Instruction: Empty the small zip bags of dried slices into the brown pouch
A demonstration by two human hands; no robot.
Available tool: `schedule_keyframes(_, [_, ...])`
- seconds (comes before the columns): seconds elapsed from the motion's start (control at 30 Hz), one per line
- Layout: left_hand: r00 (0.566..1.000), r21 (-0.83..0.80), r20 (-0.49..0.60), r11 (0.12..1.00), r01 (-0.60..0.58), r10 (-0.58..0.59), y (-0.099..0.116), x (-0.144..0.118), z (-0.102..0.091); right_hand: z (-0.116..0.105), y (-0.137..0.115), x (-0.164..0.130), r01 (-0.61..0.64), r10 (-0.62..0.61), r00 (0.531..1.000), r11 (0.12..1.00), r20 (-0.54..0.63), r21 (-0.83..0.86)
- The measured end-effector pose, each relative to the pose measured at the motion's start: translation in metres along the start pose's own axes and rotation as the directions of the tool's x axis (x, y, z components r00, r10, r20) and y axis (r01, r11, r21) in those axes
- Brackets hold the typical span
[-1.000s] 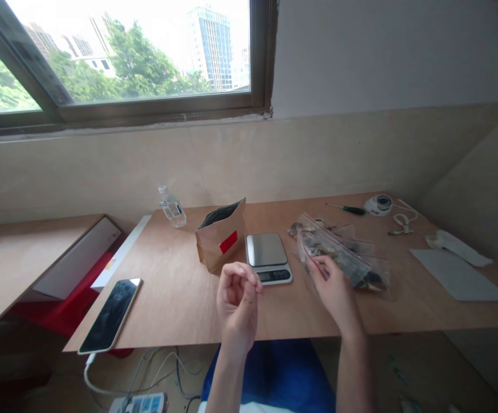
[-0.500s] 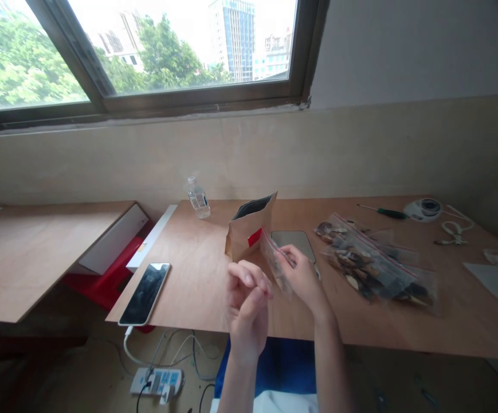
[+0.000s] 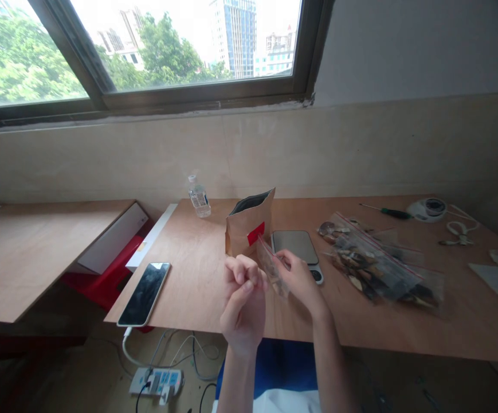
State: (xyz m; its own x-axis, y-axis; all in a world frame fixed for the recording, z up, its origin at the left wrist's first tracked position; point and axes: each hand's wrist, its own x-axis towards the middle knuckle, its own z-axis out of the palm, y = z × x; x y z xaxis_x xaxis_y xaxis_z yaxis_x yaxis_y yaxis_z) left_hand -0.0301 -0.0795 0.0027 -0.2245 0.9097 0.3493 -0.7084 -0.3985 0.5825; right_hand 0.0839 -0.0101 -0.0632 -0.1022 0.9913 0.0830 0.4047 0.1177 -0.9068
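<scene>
My right hand pinches the upper edge of a clear zip bag with a red stripe along its top. The bag hangs upright in front of an open brown paper pouch with a red label. My left hand is closed, palm toward me and fingers curled in, close to the left of the zip bag. Whatever it may hold is hidden by the fingers. Just behind my right hand lies a small kitchen scale with a silver plate, partly covered by the hand.
Several filled zip bags lie on the right of the table. Beyond them are a screwdriver, a white dome camera and its cable. A water bottle and a charging phone are at the left.
The fingers of my left hand have curled in more tightly. My right hand, still on the zip bag, has shifted slightly left, showing more of the scale.
</scene>
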Motion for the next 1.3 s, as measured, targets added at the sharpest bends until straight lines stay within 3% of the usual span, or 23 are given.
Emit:
schedule_keyframes(0.23, [0.998,-0.021,-0.025,0.998,0.054,-0.054,-0.015,-0.009,0.000,0.003,0.014,-0.006,-0.033,0.033,0.999,0.999,-0.002,0.031])
schedule_keyframes(0.43, [0.996,-0.037,0.025,0.996,0.085,-0.084,-0.023,-0.012,0.002,0.002,0.020,-0.011,-0.037,0.040,0.999,0.989,-0.018,0.141])
schedule_keyframes(0.67, [0.991,0.032,-0.029,0.991,0.134,-0.133,-0.030,-0.011,-0.011,0.003,0.022,-0.018,-0.066,0.074,0.997,0.957,-0.017,0.284])
schedule_keyframes(0.87, [0.985,0.127,-0.026,0.977,0.173,-0.171,-0.035,-0.007,-0.026,0.004,0.022,-0.023,-0.109,0.097,0.994,0.918,0.050,0.382])
schedule_keyframes(0.93, [0.977,0.278,-0.054,0.937,0.213,-0.206,-0.039,-0.004,-0.036,0.003,0.021,-0.023,-0.124,0.103,0.992,0.906,0.075,0.404])
schedule_keyframes(1.07, [0.948,0.549,-0.141,0.775,0.313,-0.284,-0.049,0.001,-0.058,0.001,0.021,-0.023,-0.122,0.096,0.992,0.892,0.081,0.436])
schedule_keyframes(1.17, [0.925,0.587,-0.167,0.720,0.372,-0.342,-0.056,0.002,-0.066,0.001,0.021,-0.024,-0.125,0.104,0.992,0.878,0.069,0.462])
schedule_keyframes(1.3, [0.908,0.591,-0.193,0.695,0.410,-0.372,-0.061,0.001,-0.062,0.003,0.022,-0.024,-0.127,0.103,0.992,0.864,0.076,0.488])
